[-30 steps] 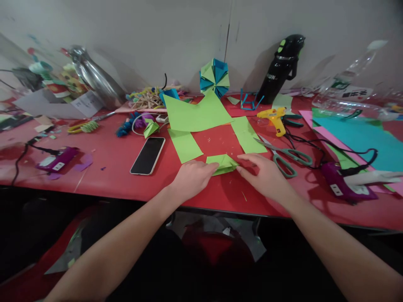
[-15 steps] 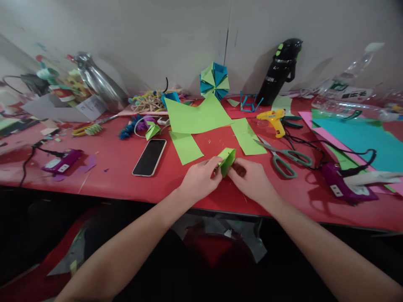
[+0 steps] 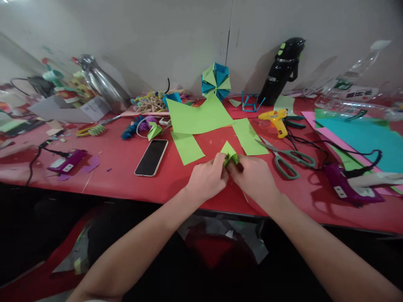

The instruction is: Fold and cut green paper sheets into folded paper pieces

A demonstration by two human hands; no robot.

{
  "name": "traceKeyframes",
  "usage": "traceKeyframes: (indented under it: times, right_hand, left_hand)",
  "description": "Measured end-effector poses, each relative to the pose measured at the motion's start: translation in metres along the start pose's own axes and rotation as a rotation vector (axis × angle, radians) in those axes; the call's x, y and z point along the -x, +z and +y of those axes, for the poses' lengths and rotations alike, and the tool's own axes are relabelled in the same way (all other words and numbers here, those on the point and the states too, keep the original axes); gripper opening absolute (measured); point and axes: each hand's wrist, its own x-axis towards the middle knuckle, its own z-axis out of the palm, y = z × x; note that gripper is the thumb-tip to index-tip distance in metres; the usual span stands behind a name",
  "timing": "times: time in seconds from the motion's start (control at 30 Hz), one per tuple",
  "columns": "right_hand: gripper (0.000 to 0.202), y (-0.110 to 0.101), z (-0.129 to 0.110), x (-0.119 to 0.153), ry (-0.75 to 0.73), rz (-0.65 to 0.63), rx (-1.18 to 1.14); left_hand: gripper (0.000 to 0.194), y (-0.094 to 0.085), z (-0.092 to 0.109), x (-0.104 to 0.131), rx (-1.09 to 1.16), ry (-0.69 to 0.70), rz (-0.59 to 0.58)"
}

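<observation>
Between my two hands is a small folded piece of green paper, its pointed top facing away from me. My left hand pinches its left side, and my right hand grips the right side. The fingers hide the paper's lower part. Just beyond lie a large green sheet with a cut edge and two smaller green pieces, one at left and one at right. Grey-handled scissors rest open to the right of my right hand. Another folded green paper shape sits behind the phone.
A phone lies left of my hands. A yellow glue gun, a black bottle and a purple power strip with cables stand to the right. A blue-and-green paper ball leans at the wall. Coloured sheets lie far right.
The folded green paper has turned in my hands, so its point now faces away from me. Both hands have come closer together around it.
</observation>
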Motion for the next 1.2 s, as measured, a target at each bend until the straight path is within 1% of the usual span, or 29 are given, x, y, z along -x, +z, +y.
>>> traceKeyframes:
  times: [0.07, 0.13, 0.27, 0.43, 0.5, 0.53, 0.67, 0.87, 1.03, 1.2]
  right_hand:
    - [0.027, 0.000, 0.003, -0.002, 0.036, -0.019, 0.057]
    - [0.027, -0.001, 0.005, -0.003, 0.058, -0.019, 0.092]
    - [0.026, -0.002, 0.003, -0.003, 0.072, -0.003, 0.111]
    - [0.040, -0.003, 0.002, -0.003, 0.047, 0.013, 0.094]
    - [0.037, -0.005, 0.003, -0.004, 0.060, 0.025, 0.101]
    - [0.034, -0.005, 0.004, -0.005, 0.072, 0.022, 0.103]
    - [0.033, -0.010, 0.004, -0.008, 0.101, -0.051, 0.048]
    - [0.036, -0.017, 0.004, -0.012, 0.129, -0.163, -0.041]
    - [0.032, -0.014, 0.010, -0.016, 0.144, -0.182, -0.159]
    - [0.034, -0.006, 0.014, -0.017, 0.118, -0.139, -0.210]
  left_hand:
    - [0.029, 0.001, 0.000, 0.001, -0.030, 0.018, 0.036]
    - [0.031, 0.000, 0.000, 0.002, -0.059, -0.007, 0.041]
    - [0.035, -0.003, 0.001, -0.002, -0.058, -0.089, -0.003]
    - [0.019, -0.006, 0.000, -0.007, 0.047, -0.147, -0.053]
    - [0.020, -0.008, 0.000, -0.009, 0.055, -0.172, -0.053]
    - [0.024, -0.009, 0.000, -0.009, 0.054, -0.177, -0.054]
    - [0.041, -0.011, 0.002, -0.010, 0.059, -0.144, -0.069]
    - [0.042, -0.014, 0.003, -0.010, 0.104, -0.134, -0.077]
    - [0.044, -0.015, 0.006, -0.010, 0.113, -0.120, -0.087]
    - [0.042, -0.012, 0.011, -0.007, 0.109, -0.078, -0.081]
